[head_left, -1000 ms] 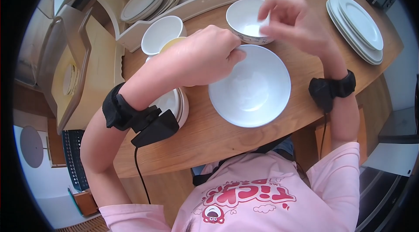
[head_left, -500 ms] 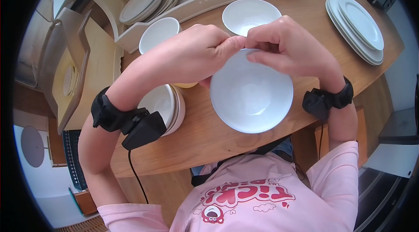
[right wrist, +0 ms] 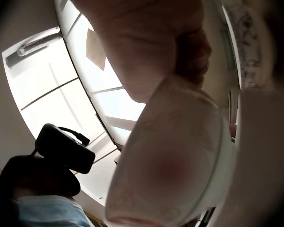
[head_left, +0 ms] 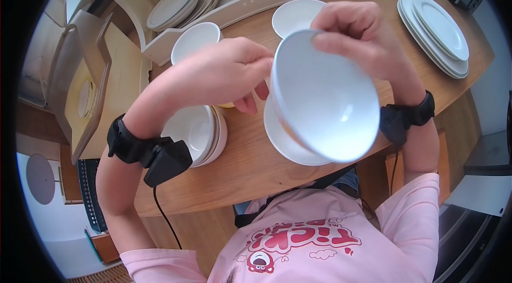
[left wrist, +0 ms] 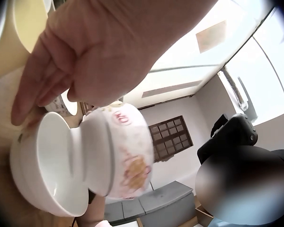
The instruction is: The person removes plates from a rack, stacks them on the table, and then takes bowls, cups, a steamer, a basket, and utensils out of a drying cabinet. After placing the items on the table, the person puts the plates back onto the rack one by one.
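My right hand pinches the rim of a large white bowl, raised and tilted. A second white bowl stands on the table beneath it, partly hidden. The left wrist view has the raised bowl, with a printed outside, just beside the lower bowl. My left hand is left of them, its fingers extended and holding nothing. In the right wrist view the bowl hangs from my right hand.
Stacked bowls stand left on the wooden table. Another bowl sits behind my left hand, and one behind the raised bowl. White plates lie right. A cream rack with dishes runs along the back.
My right hand has taken the rim of the upper bowl and lifted and tilted it, uncovering the lower bowl. My left hand has drawn away to the left.
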Motion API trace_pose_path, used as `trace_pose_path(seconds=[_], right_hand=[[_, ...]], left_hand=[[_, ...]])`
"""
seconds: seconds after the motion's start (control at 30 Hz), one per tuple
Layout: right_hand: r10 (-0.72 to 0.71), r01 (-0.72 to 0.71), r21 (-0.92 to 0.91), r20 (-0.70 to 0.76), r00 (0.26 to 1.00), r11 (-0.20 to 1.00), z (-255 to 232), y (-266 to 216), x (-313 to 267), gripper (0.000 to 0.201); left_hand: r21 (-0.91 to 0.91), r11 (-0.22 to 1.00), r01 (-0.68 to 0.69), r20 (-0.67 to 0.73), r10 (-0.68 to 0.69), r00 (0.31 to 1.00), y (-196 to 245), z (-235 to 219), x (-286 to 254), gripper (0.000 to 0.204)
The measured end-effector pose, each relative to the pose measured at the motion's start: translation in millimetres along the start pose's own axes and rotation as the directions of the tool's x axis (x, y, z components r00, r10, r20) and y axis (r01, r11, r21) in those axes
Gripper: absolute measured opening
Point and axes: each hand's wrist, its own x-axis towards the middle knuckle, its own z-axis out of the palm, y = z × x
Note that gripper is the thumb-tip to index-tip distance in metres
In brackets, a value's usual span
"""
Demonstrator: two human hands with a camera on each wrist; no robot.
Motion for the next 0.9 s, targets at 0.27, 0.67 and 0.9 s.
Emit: trace_pose_path(seconds=[0.27, 0.67, 0.9], right_hand=[[0.122, -0.003, 0.378, -0.291, 0.949, 0.926, -7.6, 16.3, 5.4, 0.015], [0.077, 0.063, 0.355, -0.366, 0.927, 0.933, -26.5, 45.7, 5.1, 0.04], [-0.075, 0.125, 0.128, -0.338, 0.938, 0.984, -30.1, 53.4, 6.1, 0.061]], left_hand=[[0.293, 0.955, -0.05, -0.022, 0.059, 0.998, 10.3, 30.9, -7.6, 0.028], [0.308, 0.945, -0.106, -0.205, 0.175, 0.963, 20.8, 32.8, -47.1, 0.019], [-0.057, 0.998, -0.013, -0.446, -0.013, 0.895, 24.3, -11.9, -113.1, 0.029]])
